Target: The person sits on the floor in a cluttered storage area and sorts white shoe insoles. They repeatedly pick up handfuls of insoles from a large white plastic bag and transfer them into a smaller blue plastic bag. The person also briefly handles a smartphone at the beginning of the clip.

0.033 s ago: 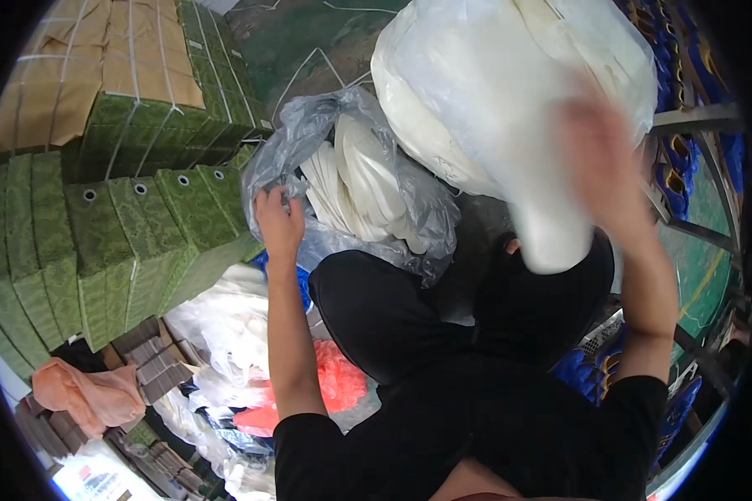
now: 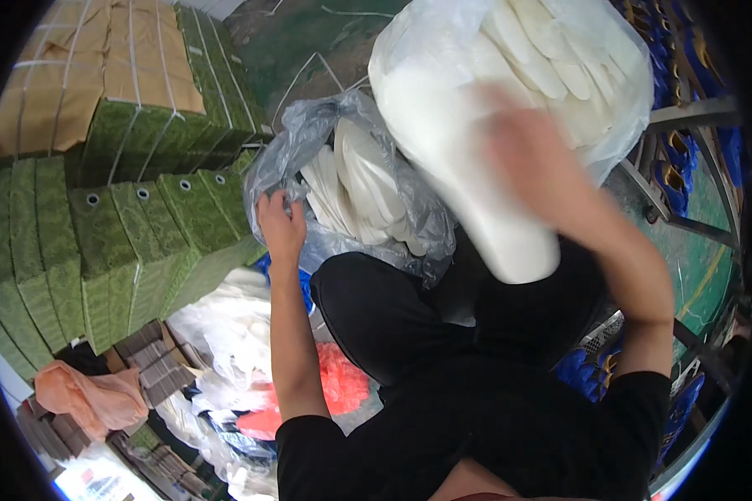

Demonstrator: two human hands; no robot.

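Observation:
My right hand [image 2: 518, 154], smeared by motion, grips a large white insole [image 2: 518, 250]. The insole's rounded end points down over my right knee. Behind it stands a big whitish plastic bag [image 2: 405, 71], holding many loose white insoles [image 2: 530, 63]. My left hand [image 2: 281, 224] has its fingers curled over the near left rim of a smaller grey, see-through plastic bag [image 2: 430, 213]. Inside that bag a bunch of white insoles [image 2: 363, 184] stands packed on edge, fanned side by side.
Green patterned boxes [image 2: 125, 250] are stacked at the left, with a strapped, brown-covered bundle [image 2: 109, 75] behind. White plastic bags [image 2: 226, 326] and a red bag [image 2: 334, 380] lie beside my left forearm. A metal rack [image 2: 693, 117] with blue pieces stands right.
My right hand has swung left with the insole, which is now tilted and uncovers the loose insoles in the big bag. My left hand stays at the grey bag's rim.

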